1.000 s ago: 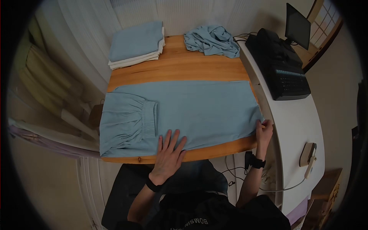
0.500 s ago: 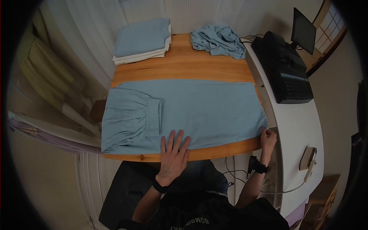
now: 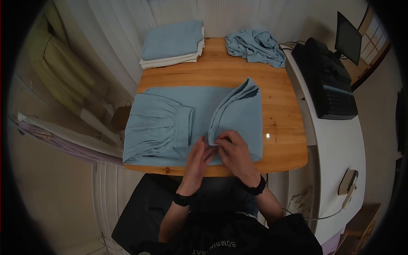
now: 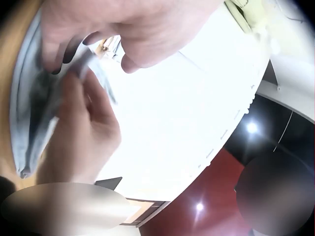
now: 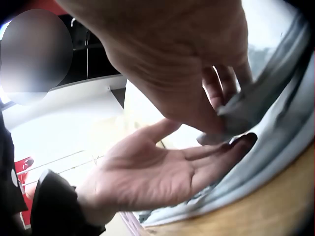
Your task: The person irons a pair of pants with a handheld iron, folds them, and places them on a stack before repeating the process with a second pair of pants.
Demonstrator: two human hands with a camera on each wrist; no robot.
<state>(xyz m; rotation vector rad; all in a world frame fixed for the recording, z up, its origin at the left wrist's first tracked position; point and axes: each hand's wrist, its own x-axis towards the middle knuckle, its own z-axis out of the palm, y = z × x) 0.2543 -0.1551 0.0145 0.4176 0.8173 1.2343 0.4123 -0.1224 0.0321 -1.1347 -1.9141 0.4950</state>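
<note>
A light blue garment with a gathered waistband lies flat on the wooden table. Its right end is folded back leftward over the middle. My right hand pinches the folded hem near the table's front edge. In the right wrist view the right hand's fingers curl round the blue cloth. My left hand sits just left of it with straight fingers, palm open and fingertips against the cloth's edge. The left wrist view is blurred and shows both hands at the cloth.
A folded stack of blue and cream cloth sits at the table's back left, a crumpled blue garment at the back right. A white counter on the right carries a black cash register and a screen.
My right hand carried the garment's right end leftward, folding it over, and now meets the left hand at the front. The left hand lifted off its flat press on the cloth.
</note>
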